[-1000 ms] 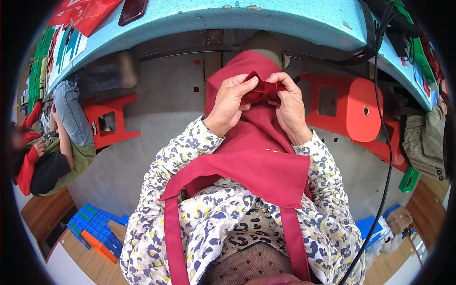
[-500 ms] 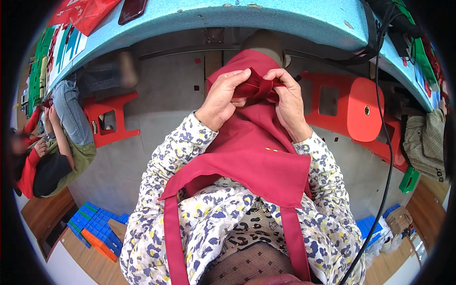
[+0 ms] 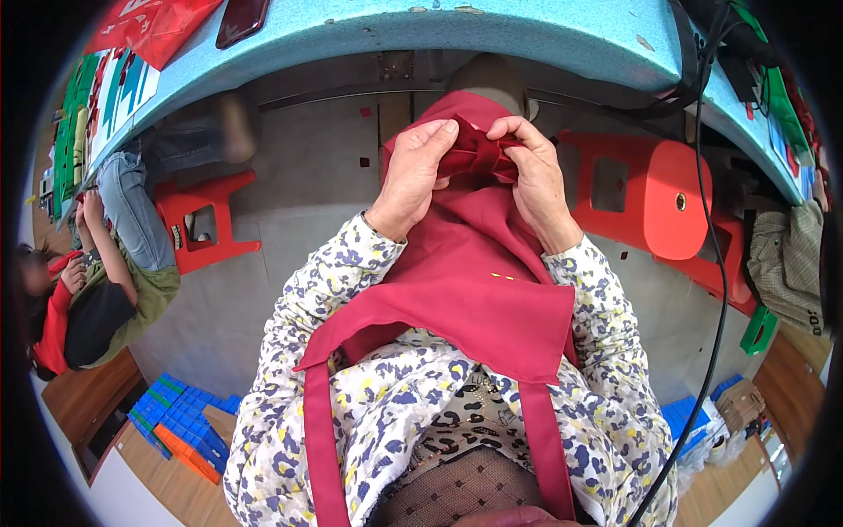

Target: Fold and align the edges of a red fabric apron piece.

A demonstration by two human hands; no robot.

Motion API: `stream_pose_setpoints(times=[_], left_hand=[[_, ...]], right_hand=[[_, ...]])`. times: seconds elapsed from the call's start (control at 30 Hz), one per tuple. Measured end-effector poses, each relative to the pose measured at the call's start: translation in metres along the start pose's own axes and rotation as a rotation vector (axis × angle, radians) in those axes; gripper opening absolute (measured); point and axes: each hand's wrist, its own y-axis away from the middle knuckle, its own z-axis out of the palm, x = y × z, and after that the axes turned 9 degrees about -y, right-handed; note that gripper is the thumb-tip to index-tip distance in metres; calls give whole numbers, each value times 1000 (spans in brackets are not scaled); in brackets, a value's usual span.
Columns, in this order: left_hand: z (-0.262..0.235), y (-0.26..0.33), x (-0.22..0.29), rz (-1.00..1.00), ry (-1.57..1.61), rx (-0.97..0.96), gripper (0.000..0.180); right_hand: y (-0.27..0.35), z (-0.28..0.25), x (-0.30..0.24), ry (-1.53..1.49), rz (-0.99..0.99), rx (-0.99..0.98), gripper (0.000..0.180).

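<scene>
A dark red ribbon bow is held up between my two hands, over the lap of the red apron I wear. My left hand pinches the bow's left loop between thumb and fingers. On the other side, my right hand grips the right loop, thumb and forefinger close to the knot. The fingertips of both hands are partly hidden behind the ribbon.
A light blue table edge curves across the front, with a phone and a red bag on it. Red stools stand on both sides. A black cable hangs at my right. Another person sits at far left.
Both hands have shifted slightly apart, and the bow's loops look more spread. The person at the left has moved their arms a little.
</scene>
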Motion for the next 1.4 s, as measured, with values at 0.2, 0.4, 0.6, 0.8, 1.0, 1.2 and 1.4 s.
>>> stream_pose_setpoints(times=[0.2,0.4,0.6,0.8,1.0,1.2,1.4], left_hand=[[-17,-16,-7,15,100,-217,18],[13,-3,8,-302,277,79,18],[14,-6,-1,-23,301,24,15],[0,-17,-11,-42,252,-90,16],[-7,-20,-17,380,-366,87,17],[-7,-15,-8,579,-903,179,21],[3,-8,-3,210,-11,-18,20]], right_hand=[[-2,-2,-7,236,-183,-46,35],[-1,-4,-2,374,-323,38,37],[-2,-4,2,12,-229,80,33],[-5,-5,3,-82,-66,127,31],[-10,-9,8,84,-63,130,30],[-12,-9,8,350,-85,152,29],[-8,-2,-8,248,-165,-8,33]])
